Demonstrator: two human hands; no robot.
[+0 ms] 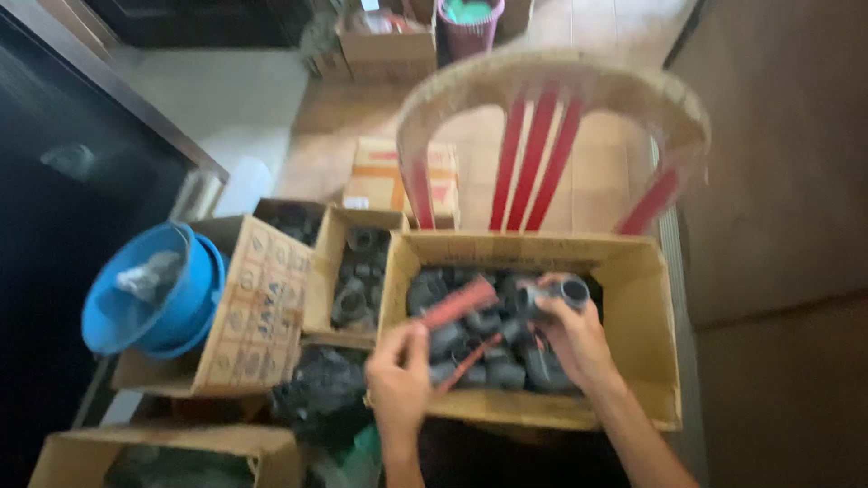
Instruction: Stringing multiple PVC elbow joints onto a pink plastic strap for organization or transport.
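An open cardboard box (644, 298) full of grey plastic pipe fittings (493, 357) sits in front of me. My right hand (571, 342) is over the box and grips a grey pipe fitting (553, 293) with a round open end. My left hand (400, 370) is at the box's near left corner and holds a tool with red handles (459, 304), one handle pointing up over the fittings, the other (470, 360) lower. The picture is blurred.
A red and white plastic chair (551, 117) stands behind the box. To the left are smaller cartons of dark fittings (357, 280), a printed carton flap (258, 303), stacked blue bowls (149, 289), and more boxes at the far back (384, 45).
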